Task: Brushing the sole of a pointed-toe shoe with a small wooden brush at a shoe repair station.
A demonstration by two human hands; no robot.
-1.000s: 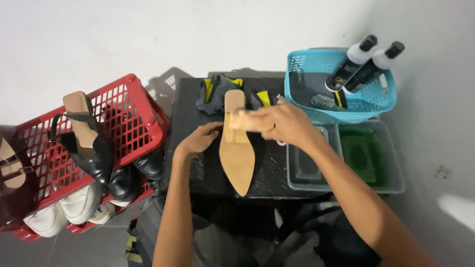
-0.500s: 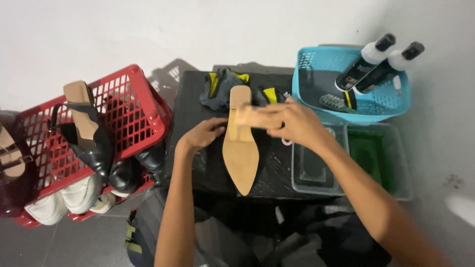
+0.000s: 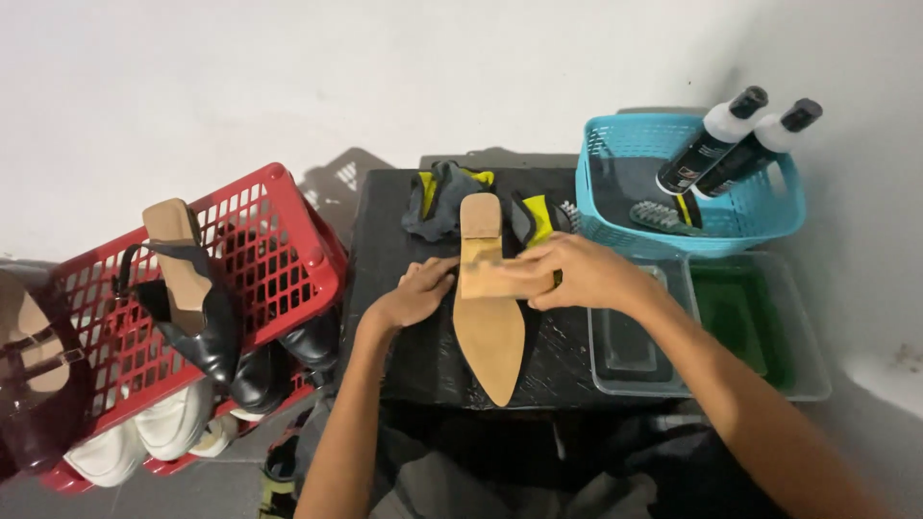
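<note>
Tan sole: shoe [image 3: 488,332] upturned on black table [image 3: 404,240].
Left hand [image 3: 415,296]: flat, open, steadying it.
Right hand [image 3: 575,272]: closed on pad [image 3: 500,279], pressing sole.

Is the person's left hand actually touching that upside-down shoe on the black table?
Touching. The head view shows the left hand with its fingertips pressed against the side edge of the shoe, with no gap between them.
</note>
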